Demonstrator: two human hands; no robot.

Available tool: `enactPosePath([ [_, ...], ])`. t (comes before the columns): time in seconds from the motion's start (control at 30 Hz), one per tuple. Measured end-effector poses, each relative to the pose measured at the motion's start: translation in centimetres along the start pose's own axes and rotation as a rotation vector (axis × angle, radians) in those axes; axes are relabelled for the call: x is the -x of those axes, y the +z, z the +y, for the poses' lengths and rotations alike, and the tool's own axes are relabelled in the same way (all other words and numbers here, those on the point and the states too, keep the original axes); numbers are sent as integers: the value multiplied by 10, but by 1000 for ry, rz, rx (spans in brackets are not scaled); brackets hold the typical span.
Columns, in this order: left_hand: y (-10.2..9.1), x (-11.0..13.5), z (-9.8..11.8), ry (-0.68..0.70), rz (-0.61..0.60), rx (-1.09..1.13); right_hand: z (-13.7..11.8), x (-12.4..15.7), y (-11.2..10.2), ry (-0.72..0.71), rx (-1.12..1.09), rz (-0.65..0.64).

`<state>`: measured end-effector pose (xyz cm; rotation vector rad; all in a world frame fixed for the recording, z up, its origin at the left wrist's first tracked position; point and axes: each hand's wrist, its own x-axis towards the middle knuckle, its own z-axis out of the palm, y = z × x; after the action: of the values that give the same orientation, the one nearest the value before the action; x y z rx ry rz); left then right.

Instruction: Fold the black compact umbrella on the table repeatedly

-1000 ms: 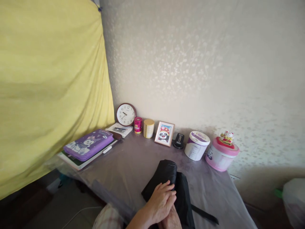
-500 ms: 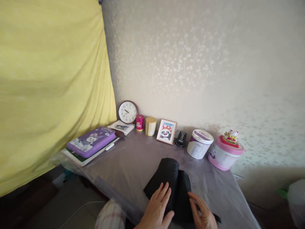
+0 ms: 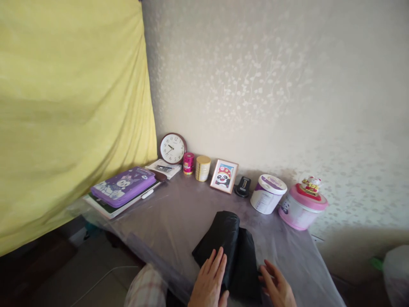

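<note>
A folded piece of thin black material (image 3: 220,230), fabric or plastic, lies on the table in front of me, with a fold running down its middle. My left hand (image 3: 211,275) rests flat on its left part, fingers stretched out. At the right edge of the black material is my right hand (image 3: 276,283), its fingers loosely bent and a little apart. Whether its fingertips touch that edge I cannot tell. The lower end of the material runs out of view at the bottom, between my hands.
Along the wall stand a clock (image 3: 173,148), a pink can (image 3: 188,163), a yellow-lidded can (image 3: 203,168), a framed panda picture (image 3: 224,176), a small black device (image 3: 243,186), a white tub (image 3: 268,194) and a pink-lidded tub (image 3: 300,212) bearing a cat figurine (image 3: 310,186). A purple case (image 3: 124,185) lies left.
My right hand has moved slightly right, and the strip of black material that stuck out beyond it no longer shows. My left hand stays on the material. The view has shifted slightly.
</note>
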<state>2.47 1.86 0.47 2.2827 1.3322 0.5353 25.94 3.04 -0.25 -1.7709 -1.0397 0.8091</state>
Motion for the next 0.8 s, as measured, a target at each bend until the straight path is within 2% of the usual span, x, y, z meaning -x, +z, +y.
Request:
enactPosePath([
  [0.1, -4, 0, 2, -10, -6, 0, -1, 0, 5, 60, -101, -28],
  [0.23, -3, 5, 3, -19, -22, -15, -1, -1, 8, -22, -38, -7],
  [0.37, 7, 13, -1, 13, 133, -23, -6, 0, 8, -171, 155, 97],
  [0.43, 12, 15, -4, 31, 199, -8, -9, 1, 8, -185, 195, 123],
  [0.53, 16, 16, -5, 52, 228, 18, -12, 2, 9, -128, 148, 94],
  [0.7, 17, 16, -6, 83, 247, 63, -15, 3, 14, 12, -4, -75],
  [0.8, 18, 16, -8, 87, 253, 102, -16, 4, 16, 57, -2, -77],
])
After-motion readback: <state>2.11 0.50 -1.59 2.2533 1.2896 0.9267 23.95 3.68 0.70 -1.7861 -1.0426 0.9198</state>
